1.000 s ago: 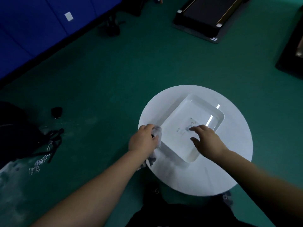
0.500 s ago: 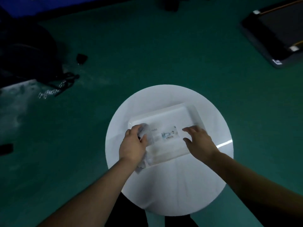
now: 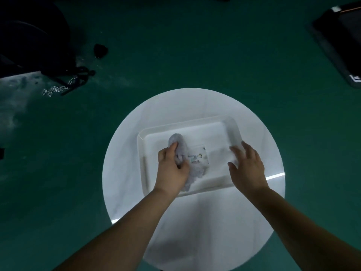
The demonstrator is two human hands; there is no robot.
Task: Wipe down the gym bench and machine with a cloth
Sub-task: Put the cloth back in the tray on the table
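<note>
My left hand (image 3: 172, 169) gripping the bunched cloth (image 3: 182, 153) inside the white tray (image 3: 187, 126), my right hand (image 3: 247, 167) relaxed, fingers resting on tray's right side, round white bench (image 3: 195, 231) beneath.

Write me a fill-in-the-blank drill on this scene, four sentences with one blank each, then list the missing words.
1. The left hand grips a crumpled grey ____.
2. The cloth lies inside the white rectangular ____.
3. The tray sits on a table whose top is ____ in shape.
4. The right hand rests on the tray's ____ side, fingers spread.

Missing words: cloth; tray; round; right
</note>
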